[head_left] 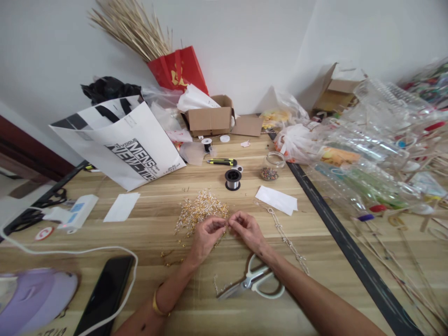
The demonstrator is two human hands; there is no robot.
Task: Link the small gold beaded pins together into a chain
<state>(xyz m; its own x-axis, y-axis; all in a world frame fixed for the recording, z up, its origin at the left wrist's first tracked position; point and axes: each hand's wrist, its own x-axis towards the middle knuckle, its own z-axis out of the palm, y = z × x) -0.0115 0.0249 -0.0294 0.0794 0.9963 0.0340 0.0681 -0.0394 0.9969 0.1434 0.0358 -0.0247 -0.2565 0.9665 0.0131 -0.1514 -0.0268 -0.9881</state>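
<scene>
On the wood-grain table (150,233), your left hand (209,238) and right hand (248,232) pinch almost tip to tip.
The white-handled scissors (248,282) lie on your near side of the hands, close by your right forearm, so mind that wrist. The gold-and-silver bead heap (200,211) spreads just beyond your left hand; avoid brushing it. Right of your right hand lies a beaded strand (286,239); beyond both stands a wire spool (233,179). Each thumb meets its fingers, though any piece between is too small to tell: steady one pinch, and let the other make small turns.
</scene>
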